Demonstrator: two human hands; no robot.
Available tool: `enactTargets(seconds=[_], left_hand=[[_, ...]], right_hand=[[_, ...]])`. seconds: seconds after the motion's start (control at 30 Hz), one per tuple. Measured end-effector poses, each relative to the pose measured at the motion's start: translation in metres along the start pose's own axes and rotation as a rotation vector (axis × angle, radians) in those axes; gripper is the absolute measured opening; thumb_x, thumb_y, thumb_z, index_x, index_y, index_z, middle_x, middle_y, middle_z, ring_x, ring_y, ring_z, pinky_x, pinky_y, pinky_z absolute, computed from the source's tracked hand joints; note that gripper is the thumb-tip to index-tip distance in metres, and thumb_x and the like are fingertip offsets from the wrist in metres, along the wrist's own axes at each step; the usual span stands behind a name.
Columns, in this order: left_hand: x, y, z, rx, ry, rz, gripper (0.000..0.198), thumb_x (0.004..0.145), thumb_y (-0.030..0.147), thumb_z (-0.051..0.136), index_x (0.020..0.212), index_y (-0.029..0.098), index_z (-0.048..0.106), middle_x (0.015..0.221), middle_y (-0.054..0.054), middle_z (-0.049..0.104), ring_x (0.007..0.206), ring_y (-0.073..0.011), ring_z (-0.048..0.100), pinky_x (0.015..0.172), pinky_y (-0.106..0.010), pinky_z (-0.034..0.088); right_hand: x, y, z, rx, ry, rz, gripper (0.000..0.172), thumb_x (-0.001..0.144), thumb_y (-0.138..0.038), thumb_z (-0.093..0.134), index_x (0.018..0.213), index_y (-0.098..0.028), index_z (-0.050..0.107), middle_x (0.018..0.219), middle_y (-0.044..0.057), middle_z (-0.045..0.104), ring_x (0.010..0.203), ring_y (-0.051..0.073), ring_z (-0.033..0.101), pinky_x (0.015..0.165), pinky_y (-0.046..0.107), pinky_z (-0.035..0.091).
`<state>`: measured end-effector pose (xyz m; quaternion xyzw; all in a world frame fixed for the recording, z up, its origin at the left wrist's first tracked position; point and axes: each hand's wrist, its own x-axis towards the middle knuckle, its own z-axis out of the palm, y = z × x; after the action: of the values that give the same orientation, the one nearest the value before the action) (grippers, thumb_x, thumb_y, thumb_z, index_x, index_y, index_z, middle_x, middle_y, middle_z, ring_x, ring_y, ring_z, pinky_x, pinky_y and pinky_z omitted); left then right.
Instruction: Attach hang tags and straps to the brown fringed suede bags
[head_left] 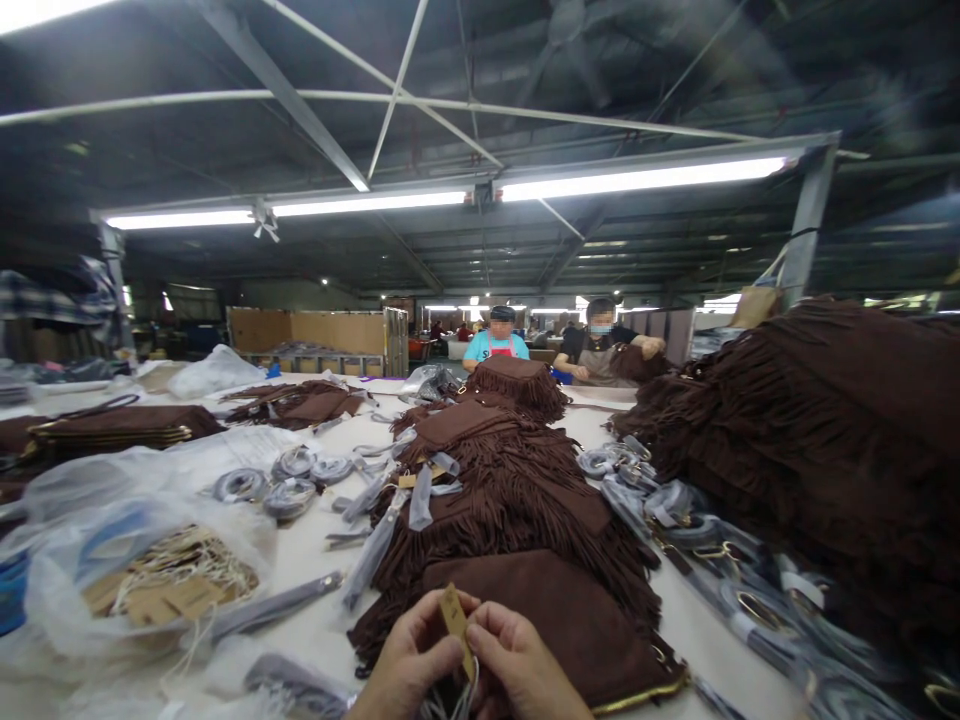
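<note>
Between the fingers of both hands is a small tan cardboard hang tag [454,622] with pale string trailing below it. My left hand [416,650] pinches the tag from its left side. On the other side, my right hand [517,655] has thumb and fingers closed at the tag's edge and string. Right under and behind the hands lies a dark brown bag [540,610] with a gold zipper along its near edge. More brown fringed bags [502,480] are stacked away from me down the table. Part of the string is hidden by my fingers.
A clear plastic bag [247,560] of stringed tags [176,590] sits at left, near wrapped coiled straps [291,495]. More wrapped straps [750,590] lie at right beside a tall pile of fringed bags [810,420]. Two people [496,340] work across the table.
</note>
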<state>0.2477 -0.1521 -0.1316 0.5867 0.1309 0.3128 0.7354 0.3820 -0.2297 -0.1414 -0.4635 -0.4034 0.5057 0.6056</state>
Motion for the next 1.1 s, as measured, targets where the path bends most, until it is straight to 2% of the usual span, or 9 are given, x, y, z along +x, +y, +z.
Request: enactTargets(seconds=[0.1, 0.2, 0.37, 0.5, 0.63, 0.7, 0.83, 0.97, 1.1], left_hand=[[-0.001, 0.003, 0.001, 0.056, 0.045, 0.009, 0.04, 0.065, 0.042, 0.085, 0.095, 0.021, 0.069, 0.092, -0.004, 0.07, 0.089, -0.0214, 0.063, 0.082, -0.03, 0.047], [-0.001, 0.004, 0.002, 0.094, 0.071, -0.01, 0.04, 0.063, 0.041, 0.085, 0.094, 0.02, 0.069, 0.092, -0.004, 0.07, 0.091, -0.0237, 0.063, 0.084, -0.032, 0.047], [-0.003, 0.002, 0.001, 0.069, 0.044, -0.05, 0.042, 0.06, 0.04, 0.085, 0.092, 0.02, 0.068, 0.093, -0.005, 0.072, 0.09, -0.0254, 0.065, 0.083, -0.035, 0.049], [-0.004, 0.001, 0.0, 0.088, 0.066, -0.066, 0.037, 0.061, 0.034, 0.082, 0.091, 0.019, 0.068, 0.093, -0.006, 0.072, 0.092, -0.026, 0.066, 0.085, -0.035, 0.048], [-0.004, 0.002, -0.001, 0.099, 0.058, -0.089, 0.035, 0.061, 0.031, 0.081, 0.091, 0.018, 0.068, 0.092, -0.006, 0.073, 0.093, -0.0269, 0.067, 0.085, -0.037, 0.048], [-0.004, 0.003, -0.001, 0.078, 0.052, -0.089, 0.038, 0.06, 0.033, 0.083, 0.091, 0.018, 0.068, 0.094, -0.006, 0.073, 0.094, -0.0274, 0.067, 0.087, -0.037, 0.048], [-0.006, 0.004, -0.001, 0.021, 0.025, -0.074, 0.048, 0.058, 0.042, 0.088, 0.094, 0.018, 0.069, 0.096, -0.008, 0.074, 0.094, -0.0274, 0.067, 0.091, -0.037, 0.047], [-0.004, 0.002, -0.005, -0.01, 0.007, -0.073, 0.05, 0.063, 0.048, 0.085, 0.099, 0.018, 0.068, 0.098, -0.008, 0.074, 0.095, -0.0268, 0.067, 0.088, -0.035, 0.048], [-0.002, -0.01, -0.006, -0.091, 0.084, -0.107, 0.047, 0.061, 0.042, 0.083, 0.097, 0.017, 0.065, 0.091, -0.008, 0.075, 0.084, -0.0261, 0.07, 0.075, -0.032, 0.051]], right_hand=[[-0.006, -0.008, 0.004, -0.203, 0.017, -0.102, 0.054, 0.076, -0.068, 0.069, 0.084, -0.015, 0.067, 0.071, 0.002, 0.065, 0.056, 0.014, 0.058, 0.049, 0.022, 0.048], [-0.014, -0.02, 0.006, -0.33, 0.0, -0.189, 0.046, 0.081, -0.059, 0.067, 0.091, -0.015, 0.075, 0.087, 0.006, 0.07, 0.076, 0.021, 0.063, 0.067, 0.026, 0.051], [-0.022, -0.029, 0.007, -0.351, -0.03, -0.148, 0.047, 0.076, -0.059, 0.07, 0.089, -0.015, 0.079, 0.075, 0.005, 0.067, 0.064, 0.019, 0.059, 0.048, 0.022, 0.043], [-0.022, -0.03, 0.008, -0.232, -0.149, -0.108, 0.039, 0.072, -0.047, 0.075, 0.096, -0.017, 0.079, 0.078, 0.003, 0.069, 0.07, 0.018, 0.061, 0.057, 0.022, 0.045], [-0.021, -0.023, 0.007, -0.182, -0.185, -0.151, 0.031, 0.074, -0.036, 0.075, 0.098, -0.017, 0.078, 0.081, 0.002, 0.071, 0.078, 0.02, 0.065, 0.069, 0.025, 0.047], [-0.02, -0.019, 0.004, -0.166, -0.185, -0.143, 0.031, 0.074, -0.035, 0.075, 0.098, -0.016, 0.077, 0.083, 0.003, 0.072, 0.081, 0.021, 0.067, 0.069, 0.025, 0.049], [-0.021, -0.016, -0.003, -0.1, -0.188, -0.021, 0.04, 0.071, -0.04, 0.077, 0.103, -0.016, 0.074, 0.087, 0.005, 0.073, 0.077, 0.021, 0.069, 0.056, 0.022, 0.05], [-0.021, -0.01, -0.006, -0.031, -0.09, 0.081, 0.053, 0.069, -0.053, 0.075, 0.106, -0.015, 0.068, 0.092, 0.008, 0.072, 0.071, 0.021, 0.071, 0.051, 0.022, 0.053], [-0.015, 0.003, -0.004, -0.104, 0.098, 0.045, 0.06, 0.071, -0.069, 0.065, 0.094, -0.014, 0.064, 0.079, 0.006, 0.07, 0.061, 0.021, 0.071, 0.041, 0.02, 0.052]])
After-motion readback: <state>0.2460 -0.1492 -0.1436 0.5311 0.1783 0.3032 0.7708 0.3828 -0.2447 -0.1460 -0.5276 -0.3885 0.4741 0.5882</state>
